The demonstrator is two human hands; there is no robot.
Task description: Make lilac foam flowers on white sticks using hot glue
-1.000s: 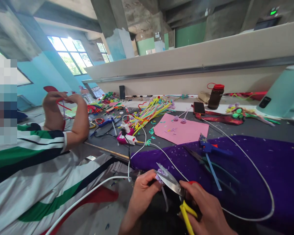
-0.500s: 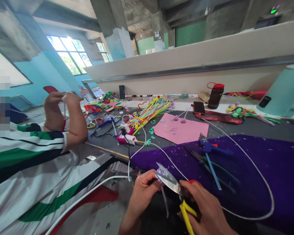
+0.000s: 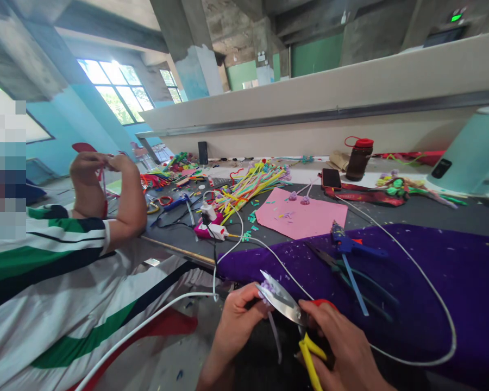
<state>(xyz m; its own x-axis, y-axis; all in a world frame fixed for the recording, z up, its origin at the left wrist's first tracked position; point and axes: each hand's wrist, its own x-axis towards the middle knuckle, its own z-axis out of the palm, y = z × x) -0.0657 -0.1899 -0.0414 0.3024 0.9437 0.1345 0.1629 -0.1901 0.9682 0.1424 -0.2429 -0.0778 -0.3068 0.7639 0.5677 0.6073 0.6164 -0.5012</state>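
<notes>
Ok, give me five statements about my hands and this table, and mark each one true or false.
1. The right hand holds the scissors, and the left hand pinches a purple piece. True.
2. The scissors are fully closed. False: they are partly open.
3. The glue gun lies on the purple cloth. True.
4. In this view, the phone lies left of the bottle. True.
5. The bottle has a blue cap. False: the cap is red.
</notes>
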